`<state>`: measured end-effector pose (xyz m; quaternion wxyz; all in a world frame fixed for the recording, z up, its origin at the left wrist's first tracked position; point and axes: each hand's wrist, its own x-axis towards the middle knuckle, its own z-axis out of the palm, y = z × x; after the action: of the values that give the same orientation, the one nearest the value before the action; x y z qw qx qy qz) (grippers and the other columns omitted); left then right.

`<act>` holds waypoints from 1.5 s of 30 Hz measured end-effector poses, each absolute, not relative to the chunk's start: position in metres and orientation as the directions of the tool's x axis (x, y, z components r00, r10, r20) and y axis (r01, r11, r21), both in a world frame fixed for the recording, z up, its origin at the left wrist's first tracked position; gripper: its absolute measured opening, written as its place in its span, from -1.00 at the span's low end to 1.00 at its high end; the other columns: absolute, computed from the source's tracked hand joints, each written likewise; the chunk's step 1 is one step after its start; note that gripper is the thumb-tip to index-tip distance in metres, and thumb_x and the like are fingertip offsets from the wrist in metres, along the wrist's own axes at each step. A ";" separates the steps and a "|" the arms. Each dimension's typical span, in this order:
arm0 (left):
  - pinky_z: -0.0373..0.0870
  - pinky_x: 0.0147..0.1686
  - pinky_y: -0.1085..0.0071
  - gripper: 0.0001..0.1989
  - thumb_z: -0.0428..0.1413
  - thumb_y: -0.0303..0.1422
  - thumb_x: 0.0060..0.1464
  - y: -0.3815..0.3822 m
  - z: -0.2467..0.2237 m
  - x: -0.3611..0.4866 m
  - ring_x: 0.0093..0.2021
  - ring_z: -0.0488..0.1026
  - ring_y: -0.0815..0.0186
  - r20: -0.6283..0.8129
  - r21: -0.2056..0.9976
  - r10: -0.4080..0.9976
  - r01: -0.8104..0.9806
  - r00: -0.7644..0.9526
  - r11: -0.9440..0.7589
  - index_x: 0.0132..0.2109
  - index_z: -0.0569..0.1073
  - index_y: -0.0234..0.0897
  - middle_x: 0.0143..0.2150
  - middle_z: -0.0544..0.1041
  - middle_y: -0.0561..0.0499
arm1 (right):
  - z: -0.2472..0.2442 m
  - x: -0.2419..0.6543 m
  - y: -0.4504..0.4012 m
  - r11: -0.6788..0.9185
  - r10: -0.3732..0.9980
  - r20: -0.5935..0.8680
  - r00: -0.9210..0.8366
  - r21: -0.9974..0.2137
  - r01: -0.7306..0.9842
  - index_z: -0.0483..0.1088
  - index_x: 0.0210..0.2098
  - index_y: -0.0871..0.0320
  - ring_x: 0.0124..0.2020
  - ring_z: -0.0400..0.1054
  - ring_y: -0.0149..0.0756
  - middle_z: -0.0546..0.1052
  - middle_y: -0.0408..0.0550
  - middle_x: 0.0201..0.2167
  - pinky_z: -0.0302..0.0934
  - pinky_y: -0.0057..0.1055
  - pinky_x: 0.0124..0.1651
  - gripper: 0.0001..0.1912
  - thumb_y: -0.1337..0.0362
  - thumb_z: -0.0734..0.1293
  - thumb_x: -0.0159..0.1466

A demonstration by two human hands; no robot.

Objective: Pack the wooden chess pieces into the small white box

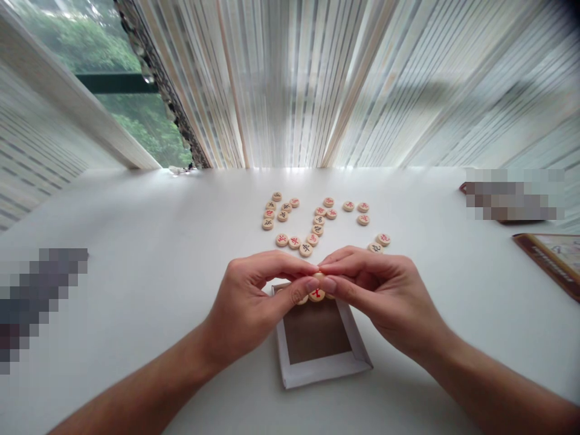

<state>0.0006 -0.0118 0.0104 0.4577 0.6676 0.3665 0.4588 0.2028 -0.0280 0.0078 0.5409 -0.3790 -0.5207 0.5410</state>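
Note:
My left hand [254, 293] and my right hand [385, 284] meet above the far part of a shallow white box [327, 376] with a brown bottom. Thumbs and fingers of both close together on a small round Chinese chess piece [319, 277], mostly covered by the fingertips. Just below the thumbs shows a Chinese chess piece with a red character [316, 295]. Pale edges of other pieces appear on either side of it, partly hidden by my thumbs.
Beyond my hands, several loose wooden pieces with red or black characters [306, 249] lie scattered on the white table [181, 241]. Two more pieces [383, 239] sit beyond my right hand. Blurred-out items and a brown-edged flat thing [544, 266] lie at the sides. Striped curtains [290, 84] hang behind.

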 end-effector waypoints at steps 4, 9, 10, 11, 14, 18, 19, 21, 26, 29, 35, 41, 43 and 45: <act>0.71 -0.15 0.42 -0.91 0.40 -0.41 0.17 -0.012 0.015 0.002 -0.21 0.74 0.20 0.190 0.977 0.936 0.038 0.296 -0.210 -0.16 0.78 -0.23 -0.22 0.79 -0.03 | 0.005 0.206 -0.027 0.057 0.979 0.094 -0.181 -0.978 -0.201 0.77 -0.21 0.01 -0.31 0.57 -0.28 0.71 -0.01 -0.32 0.49 -0.45 -0.30 -0.83 0.24 0.67 0.18; 0.75 -0.12 0.39 -0.82 0.40 -0.44 0.16 -0.010 0.015 0.004 -0.19 0.77 0.17 0.075 0.992 0.943 -0.120 0.325 -0.037 -0.07 0.77 -0.24 -0.18 0.80 -0.05 | -0.002 0.209 -0.026 -0.040 0.974 0.029 -0.224 -0.953 -0.300 0.73 -0.02 -0.04 -0.21 0.66 -0.25 0.76 -0.03 -0.24 0.58 -0.37 -0.10 -0.73 0.27 0.61 0.28; 0.76 -0.14 0.37 -0.81 0.40 -0.43 0.15 -0.010 0.015 0.005 -0.21 0.78 0.16 0.055 0.990 0.943 -0.141 0.329 -0.009 -0.06 0.76 -0.25 -0.19 0.80 -0.06 | -0.002 0.210 -0.026 -0.056 0.973 0.018 -0.231 -0.949 -0.311 0.72 0.00 -0.04 -0.20 0.67 -0.24 0.76 -0.03 -0.23 0.59 -0.36 -0.08 -0.71 0.28 0.62 0.27; 0.77 -0.16 0.36 -0.79 0.41 -0.42 0.14 -0.009 0.015 0.005 -0.23 0.78 0.15 0.037 0.987 0.942 -0.157 0.333 0.017 -0.05 0.75 -0.26 -0.21 0.80 -0.07 | -0.003 0.210 -0.026 -0.070 0.972 0.007 -0.233 -0.945 -0.319 0.72 0.00 -0.04 -0.21 0.68 -0.23 0.77 -0.02 -0.23 0.59 -0.36 -0.08 -0.69 0.29 0.63 0.26; 0.77 -0.26 0.36 -0.74 0.45 -0.36 0.10 -0.008 0.014 0.005 -0.32 0.77 0.15 -0.011 0.980 0.939 -0.183 0.344 0.078 -0.05 0.75 -0.28 -0.31 0.78 -0.07 | 0.000 0.209 -0.027 -0.091 0.974 -0.017 -0.226 -0.943 -0.321 0.73 -0.01 -0.03 -0.27 0.69 -0.21 0.77 -0.02 -0.26 0.62 -0.36 -0.14 -0.62 0.30 0.67 0.18; 0.76 -0.32 0.39 -0.70 0.52 -0.29 0.00 -0.008 0.015 0.005 -0.39 0.75 0.17 -0.068 0.971 0.938 -0.194 0.340 0.141 -0.11 0.76 -0.29 -0.36 0.77 -0.07 | 0.006 0.205 -0.027 -0.103 0.974 -0.032 -0.226 -0.946 -0.309 0.75 -0.13 0.03 -0.34 0.69 -0.18 0.76 0.00 -0.32 0.64 -0.33 -0.19 -0.66 0.27 0.71 0.09; 0.76 -0.33 0.40 -0.69 0.53 -0.28 -0.03 -0.009 0.015 0.005 -0.40 0.75 0.18 -0.074 0.970 0.938 -0.196 0.339 0.148 -0.13 0.77 -0.29 -0.36 0.77 -0.07 | 0.008 0.205 -0.026 -0.109 0.973 -0.039 -0.225 -0.946 -0.306 0.76 -0.16 0.05 -0.36 0.69 -0.19 0.76 0.00 -0.34 0.63 -0.36 -0.23 -0.66 0.27 0.73 0.06; 0.76 -0.32 0.41 -0.69 0.54 -0.30 -0.05 -0.011 0.015 0.006 -0.39 0.75 0.18 -0.070 0.973 0.940 -0.184 0.335 0.138 -0.14 0.78 -0.28 -0.35 0.77 -0.07 | 0.010 0.203 -0.026 -0.123 0.975 -0.060 -0.212 -0.947 -0.297 0.75 -0.23 0.08 -0.39 0.68 -0.21 0.75 0.00 -0.36 0.60 -0.44 -0.32 -0.65 0.27 0.76 -0.02; 0.79 -0.23 0.31 -0.74 0.48 -0.38 0.03 -0.016 0.015 0.008 -0.29 0.77 0.11 0.002 0.993 0.937 -0.108 0.349 0.039 -0.09 0.78 -0.22 -0.24 0.79 -0.06 | 0.009 0.204 -0.026 -0.168 0.973 -0.119 -0.196 -0.952 -0.255 0.71 -0.32 0.13 -0.40 0.67 -0.13 0.72 -0.01 -0.45 0.59 -0.37 -0.39 -0.58 0.17 0.79 -0.14; 0.80 -0.15 0.26 -0.78 0.42 -0.41 0.12 -0.018 0.015 0.008 -0.21 0.78 0.07 0.045 0.997 0.925 -0.072 0.378 -0.019 -0.05 0.78 -0.20 -0.17 0.79 -0.05 | 0.007 0.204 -0.026 -0.185 0.971 -0.139 -0.195 -0.952 -0.244 0.66 -0.39 0.14 -0.45 0.64 -0.18 0.70 -0.04 -0.48 0.55 -0.38 -0.43 -0.57 0.16 0.79 -0.17; 0.77 -0.06 0.32 -0.72 0.39 -0.51 0.14 -0.020 0.014 0.006 -0.19 0.78 0.13 0.127 0.992 0.902 -0.033 0.412 -0.124 -0.01 0.76 -0.17 -0.18 0.80 -0.01 | 0.007 0.204 -0.025 -0.144 0.977 -0.093 -0.191 -0.951 -0.274 0.66 -0.44 0.15 -0.51 0.52 -0.35 0.66 -0.09 -0.52 0.48 -0.43 -0.40 -0.68 0.17 0.76 -0.04; 0.77 -0.23 0.43 -0.72 0.42 -0.55 0.09 -0.018 0.015 0.008 -0.29 0.78 0.17 0.085 0.989 0.936 -0.139 0.340 -0.040 -0.07 0.78 -0.14 -0.24 0.79 0.00 | 0.005 0.207 -0.025 -0.120 0.960 -0.033 -0.276 -0.945 -0.303 0.73 -0.32 0.14 -0.38 0.59 -0.32 0.70 -0.03 -0.42 0.50 -0.46 -0.26 -0.85 0.19 0.65 0.22; 0.77 -0.28 0.45 -0.74 0.43 -0.55 0.07 -0.016 0.016 0.008 -0.33 0.78 0.18 0.071 0.989 0.946 -0.148 0.317 -0.025 -0.11 0.79 -0.14 -0.26 0.79 0.01 | 0.005 0.208 -0.025 -0.141 0.957 -0.049 -0.285 -0.940 -0.310 0.74 -0.22 0.13 -0.35 0.61 -0.31 0.72 -0.01 -0.38 0.53 -0.44 -0.22 -0.84 0.20 0.64 0.24; 0.77 -0.30 0.45 -0.75 0.44 -0.54 0.05 -0.015 0.016 0.008 -0.36 0.77 0.18 0.068 0.989 0.952 -0.148 0.299 -0.024 -0.13 0.79 -0.14 -0.27 0.78 0.02 | 0.005 0.208 -0.026 -0.162 0.957 -0.068 -0.280 -0.931 -0.328 0.74 -0.17 0.12 -0.33 0.63 -0.29 0.74 -0.01 -0.34 0.57 -0.38 -0.16 -0.78 0.22 0.66 0.20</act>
<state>0.0080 -0.0154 0.0159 0.5934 0.5453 0.3685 0.4633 0.2081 -0.0259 0.0052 0.4787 -0.3615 -0.4355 0.6712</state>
